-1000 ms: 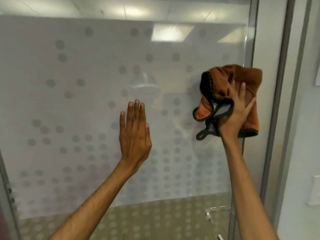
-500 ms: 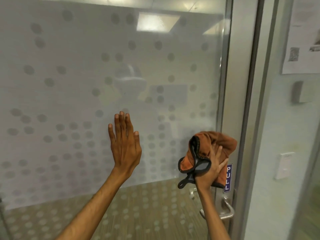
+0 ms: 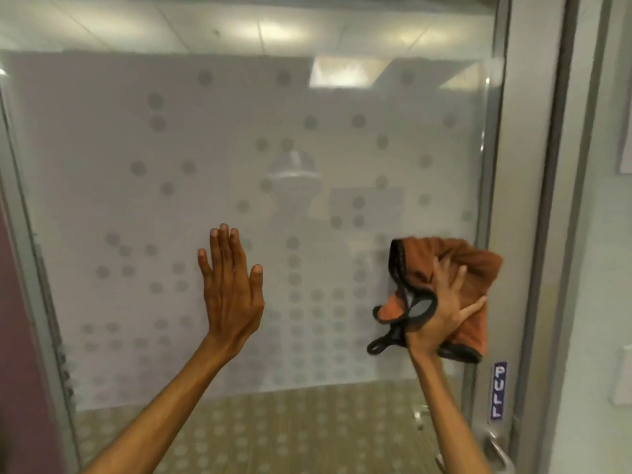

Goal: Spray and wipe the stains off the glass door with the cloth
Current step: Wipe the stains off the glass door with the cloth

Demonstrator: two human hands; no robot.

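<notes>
The glass door [image 3: 136, 206] fills the view, frosted with a pattern of grey dots and a clear strip at the bottom. My left hand [image 3: 229, 285] lies flat on the glass near the middle, fingers together and pointing up, holding nothing. My right hand [image 3: 443, 309] presses a crumpled orange cloth [image 3: 475, 268] with dark edging against the glass near the door's right edge. A loop of the dark edging hangs below the hand. No spray bottle is in sight.
A metal door frame [image 3: 533, 200] runs down the right side, with a blue PULL sticker [image 3: 498, 391] and a metal handle [image 3: 496, 453] below it. A white wall [image 3: 602, 268] with a switch plate lies further right. A dark red surface [image 3: 17, 336] borders the left edge.
My right hand swept the cloth down the glass's right edge and has come partway back up. My left hand stayed flat on the glass. The camera has tilted up again.
</notes>
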